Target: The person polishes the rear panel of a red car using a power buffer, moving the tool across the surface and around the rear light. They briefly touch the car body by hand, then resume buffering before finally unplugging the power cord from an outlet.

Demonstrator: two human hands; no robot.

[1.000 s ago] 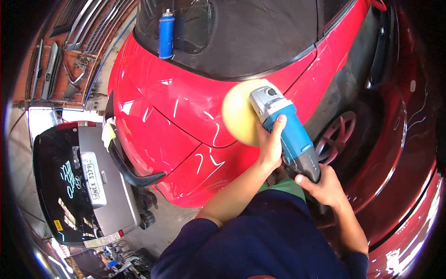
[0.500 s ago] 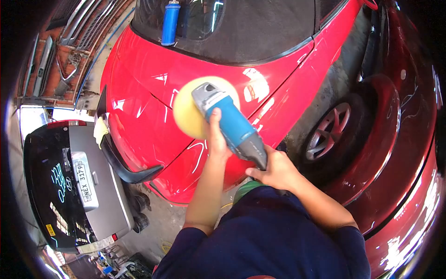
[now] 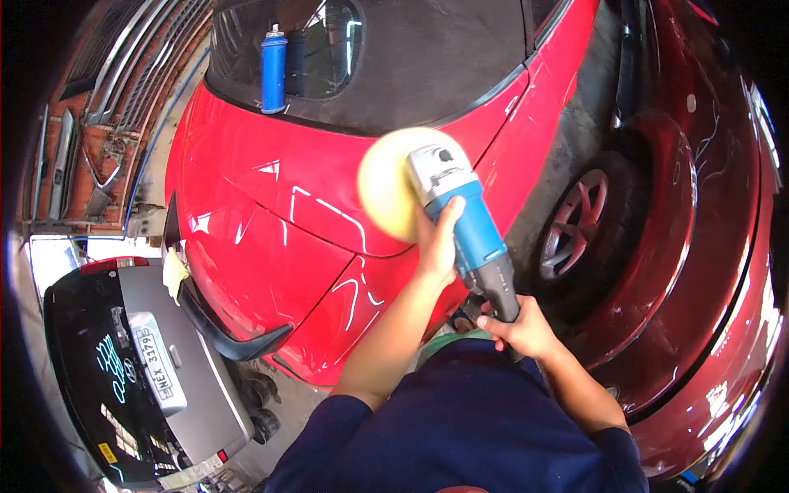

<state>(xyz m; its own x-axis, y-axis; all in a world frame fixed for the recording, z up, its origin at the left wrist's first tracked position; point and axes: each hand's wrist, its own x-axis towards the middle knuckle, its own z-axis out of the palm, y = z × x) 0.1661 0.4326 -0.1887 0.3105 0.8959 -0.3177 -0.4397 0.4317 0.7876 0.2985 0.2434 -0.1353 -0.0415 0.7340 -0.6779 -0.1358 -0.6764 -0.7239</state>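
My left hand (image 3: 441, 241) is wrapped around the front body of a blue and grey polisher (image 3: 475, 230), close to its metal head. The dark rear handle is in the grip of my right hand (image 3: 524, 327). A round yellow foam pad (image 3: 385, 185) on the tool looks blurred at its rim. It lies over the glossy red car panel (image 3: 271, 205), near the lower edge of the black soft top (image 3: 436, 66). The panel surface under the pad is hidden.
A blue bottle (image 3: 274, 70) stands by the rear window. A yellow cloth (image 3: 175, 275) hangs at the black spoiler (image 3: 238, 345). A dark red car (image 3: 657, 329) is close on the right, a grey and black vehicle (image 3: 197, 361) at lower left. Car grilles (image 3: 123, 74) lie at upper left.
The polisher and both hands have moved right across the red panel, toward the soft top's right-hand corner. The view has shifted a little, too. Both hands keep their hold.
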